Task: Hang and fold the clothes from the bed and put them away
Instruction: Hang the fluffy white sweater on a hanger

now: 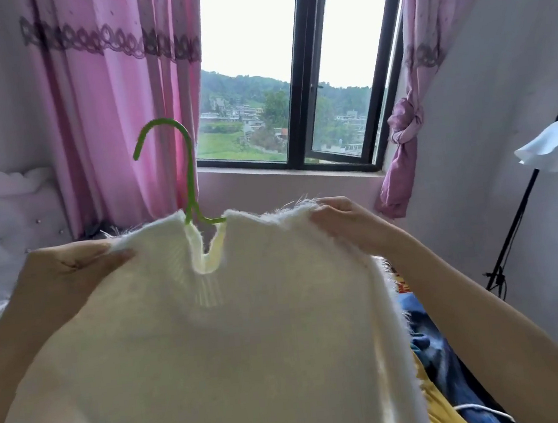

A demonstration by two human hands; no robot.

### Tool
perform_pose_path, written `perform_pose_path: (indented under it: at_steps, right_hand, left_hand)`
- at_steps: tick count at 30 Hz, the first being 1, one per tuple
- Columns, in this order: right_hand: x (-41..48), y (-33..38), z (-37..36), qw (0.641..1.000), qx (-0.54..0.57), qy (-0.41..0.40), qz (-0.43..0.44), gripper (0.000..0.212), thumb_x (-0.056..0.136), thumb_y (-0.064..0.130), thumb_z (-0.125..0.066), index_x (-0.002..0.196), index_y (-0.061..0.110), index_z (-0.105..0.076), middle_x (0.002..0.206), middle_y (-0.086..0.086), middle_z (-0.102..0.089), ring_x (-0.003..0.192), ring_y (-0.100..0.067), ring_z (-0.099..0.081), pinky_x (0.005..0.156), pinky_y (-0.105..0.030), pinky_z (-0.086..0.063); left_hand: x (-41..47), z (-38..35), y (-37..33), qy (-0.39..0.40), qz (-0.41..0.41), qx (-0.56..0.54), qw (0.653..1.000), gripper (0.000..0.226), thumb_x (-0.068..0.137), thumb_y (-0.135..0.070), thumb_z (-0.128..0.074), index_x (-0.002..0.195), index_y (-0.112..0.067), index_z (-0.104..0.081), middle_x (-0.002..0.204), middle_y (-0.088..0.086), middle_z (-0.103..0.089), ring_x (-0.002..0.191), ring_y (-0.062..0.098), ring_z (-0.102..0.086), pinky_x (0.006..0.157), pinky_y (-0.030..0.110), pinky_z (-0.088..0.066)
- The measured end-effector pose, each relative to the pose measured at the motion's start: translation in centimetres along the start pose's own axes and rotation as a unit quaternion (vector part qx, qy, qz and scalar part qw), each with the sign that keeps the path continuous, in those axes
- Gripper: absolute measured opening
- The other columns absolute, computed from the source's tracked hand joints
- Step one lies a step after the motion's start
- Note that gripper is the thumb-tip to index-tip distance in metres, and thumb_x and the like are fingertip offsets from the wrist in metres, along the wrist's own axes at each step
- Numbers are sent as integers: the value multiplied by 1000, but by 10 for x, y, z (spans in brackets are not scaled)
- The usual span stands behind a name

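Looking down at a fluffy cream sweater (217,355), held up and spread wide across the lower middle of the view. Threaded through its neck opening, a green hanger (190,179), with the hook standing upright above the collar. Gripping the sweater's left shoulder edge, the left hand (70,267), with the thumb pressed on the front of the knit. Pinching the right shoulder edge, the right hand (344,220), with fingers curled over the top of the fabric. Behind the sweater, a window (297,106) with a dark frame, flanked by pink curtains (115,108), with the right one tied in a knot. At far left, a padded headboard (6,219). At right, near the wall, a lamp (553,144) with a white shade on a black stand. Below the right forearm, blue denim (427,326) and yellow cloth (439,411), just beside the sweater's edge
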State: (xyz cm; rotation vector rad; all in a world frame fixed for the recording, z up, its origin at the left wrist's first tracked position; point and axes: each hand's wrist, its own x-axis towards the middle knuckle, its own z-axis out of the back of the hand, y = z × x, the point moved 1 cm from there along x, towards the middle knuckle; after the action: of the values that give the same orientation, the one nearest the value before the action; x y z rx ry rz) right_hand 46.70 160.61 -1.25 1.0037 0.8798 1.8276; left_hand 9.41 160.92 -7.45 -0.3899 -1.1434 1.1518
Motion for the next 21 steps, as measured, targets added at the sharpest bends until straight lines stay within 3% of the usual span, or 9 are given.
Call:
perform_pose_path:
  at_steps: [3, 6, 11, 15, 16, 18, 21]
  right_hand:
    - [-4, 3, -9, 997, -54, 53, -16, 35, 100, 13, -39, 69, 22, -51, 54, 20, -49, 48, 6, -41, 47, -8, -35]
    - [-12, -3, -10, 995, -97, 25, -27, 28, 99, 21, -43, 73, 16, -52, 57, 19, -50, 51, 4, -43, 51, -12, -36]
    - [-27, -20, -15, 988, -137, 59, -44, 16, 92, 22, -57, 78, 15, -61, 58, 17, -58, 52, 4, -52, 53, -12, -44]
    - [-29, -25, 3, 996, -42, -76, -13, 26, 87, 16, -61, 63, 11, -52, 55, 8, -49, 44, -2, -45, 45, -14, -40]
    - [-27, -26, 4, 995, -39, -95, 0, 33, 86, 14, -62, 57, 12, -47, 53, 7, -45, 42, -2, -42, 43, -13, -37]
    - [-22, -28, 4, 993, -72, -93, 11, 37, 86, 10, -63, 56, 10, -42, 51, 7, -41, 41, -2, -37, 42, -13, -34]
    - [-11, -30, -1, 989, -140, -39, -10, 28, 87, 14, -63, 66, 4, -47, 59, 3, -44, 46, -2, -40, 46, -15, -36]
  left_hand:
    - [-5, -11, -25, -12, -30, -55, 998, 18, 75, -48, -70, 90, -38, -73, 70, -9, -71, 56, -3, -57, 50, 7, -43]
    - [-8, -19, -46, -14, -60, -70, 996, 20, 70, -43, -70, 87, -51, -69, 70, -24, -69, 60, -15, -55, 57, 4, -43]
    - [1, -17, -40, 68, -8, -110, 992, 18, 66, -42, -72, 82, -34, -77, 66, -8, -71, 58, 2, -58, 56, 14, -47]
    - [5, 15, -14, 63, 68, -122, 988, 16, 65, -24, -73, 78, -31, -78, 81, 7, -73, 75, 15, -59, 79, 36, -53]
    - [3, 20, -9, 73, 76, -127, 986, 17, 66, -18, -73, 77, -29, -78, 83, 8, -73, 74, 14, -60, 76, 35, -54]
    - [-2, 19, -1, 78, 72, -125, 986, 26, 73, -6, -70, 70, -30, -78, 76, 2, -72, 64, 5, -60, 65, 18, -54]
    - [-8, 16, 1, 31, 73, -141, 987, 41, 79, 2, -65, 63, -34, -76, 62, -9, -68, 53, -4, -56, 53, 9, -48]
